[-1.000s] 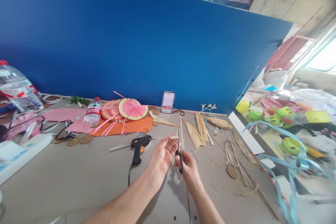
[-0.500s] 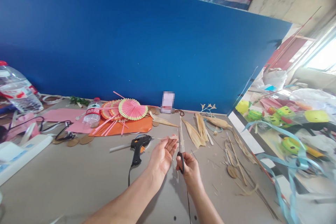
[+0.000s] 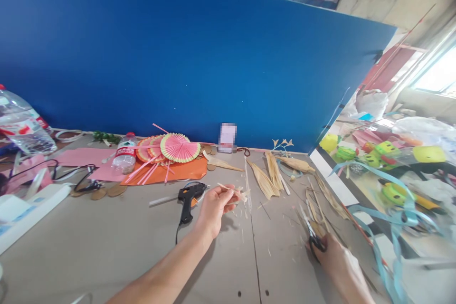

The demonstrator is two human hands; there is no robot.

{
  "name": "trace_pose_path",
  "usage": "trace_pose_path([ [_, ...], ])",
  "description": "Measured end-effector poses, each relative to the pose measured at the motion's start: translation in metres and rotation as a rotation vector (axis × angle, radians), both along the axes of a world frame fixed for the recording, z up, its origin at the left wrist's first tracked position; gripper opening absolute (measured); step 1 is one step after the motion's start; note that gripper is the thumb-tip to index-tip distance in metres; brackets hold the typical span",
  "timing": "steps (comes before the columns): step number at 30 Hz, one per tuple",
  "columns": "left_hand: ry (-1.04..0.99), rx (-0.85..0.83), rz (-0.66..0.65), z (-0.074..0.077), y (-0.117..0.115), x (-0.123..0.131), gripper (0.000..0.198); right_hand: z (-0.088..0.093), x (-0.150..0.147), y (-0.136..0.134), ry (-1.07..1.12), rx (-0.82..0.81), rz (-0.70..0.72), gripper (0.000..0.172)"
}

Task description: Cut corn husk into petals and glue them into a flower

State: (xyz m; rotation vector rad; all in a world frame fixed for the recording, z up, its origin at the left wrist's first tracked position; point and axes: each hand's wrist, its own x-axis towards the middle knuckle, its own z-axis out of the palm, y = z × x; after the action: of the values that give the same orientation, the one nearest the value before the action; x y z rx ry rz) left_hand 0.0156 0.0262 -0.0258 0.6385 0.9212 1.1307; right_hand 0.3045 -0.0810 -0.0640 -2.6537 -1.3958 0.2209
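Note:
Between the thumb and fingers of my left hand [image 3: 218,206] is a small pale piece of corn husk [image 3: 242,194] with a frayed end. My right hand [image 3: 337,259] is over on the right, closed round the black handles of a pair of scissors [image 3: 310,230]. The blades point away from me, beside dry husk strips and thin stalks [image 3: 322,209]. Left of my left hand lies a black glue gun [image 3: 187,199] with a glue stick in its back. Dried corn husks [image 3: 263,180] lie beyond my hands, and small trimmings are scattered between the hands.
Pink and yellow paper fans [image 3: 180,146] lie on orange paper [image 3: 188,171] at the back left, beside a small water bottle [image 3: 124,152]. A white power strip [image 3: 35,209] is at far left. Light blue ribbon [image 3: 395,237] and green ornaments [image 3: 395,194] crowd the right. A blue panel [image 3: 213,57] stands behind.
My right hand has moved with the scissors from beside my left hand out to the right. The left hand has turned from palm up to a pinch on the husk piece.

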Motion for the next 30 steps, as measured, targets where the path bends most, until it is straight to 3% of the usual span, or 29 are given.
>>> trace_pose_path([
  [5,0.079,0.086,-0.035,0.005,-0.003,0.001,0.024,0.01,-0.003,0.01,-0.071,-0.11,0.132,0.02],
  [9,0.191,0.171,-0.054,0.007,-0.005,-0.002,0.018,0.018,0.006,0.021,0.002,-0.233,0.231,0.017],
  [13,0.275,0.222,-0.093,0.006,-0.005,-0.006,0.009,0.027,0.014,0.031,0.108,-0.202,0.302,0.012],
  [16,0.249,0.217,-0.124,0.004,-0.007,-0.006,0.011,0.041,-0.017,0.039,0.217,0.117,0.258,0.014],
  [19,0.246,0.216,-0.167,0.004,-0.009,-0.002,0.014,0.053,-0.078,0.049,0.669,0.409,0.358,0.021],
  [21,0.264,0.233,-0.192,0.005,-0.01,0.0,0.015,0.055,-0.119,0.055,0.934,0.423,0.411,0.022],
  [24,0.312,0.253,-0.197,0.009,-0.012,0.001,0.016,0.052,-0.156,0.064,1.132,0.405,0.428,0.017],
  [30,0.324,0.238,-0.212,0.01,-0.014,-0.004,0.015,0.045,-0.164,0.073,1.285,0.389,0.392,0.013],
])
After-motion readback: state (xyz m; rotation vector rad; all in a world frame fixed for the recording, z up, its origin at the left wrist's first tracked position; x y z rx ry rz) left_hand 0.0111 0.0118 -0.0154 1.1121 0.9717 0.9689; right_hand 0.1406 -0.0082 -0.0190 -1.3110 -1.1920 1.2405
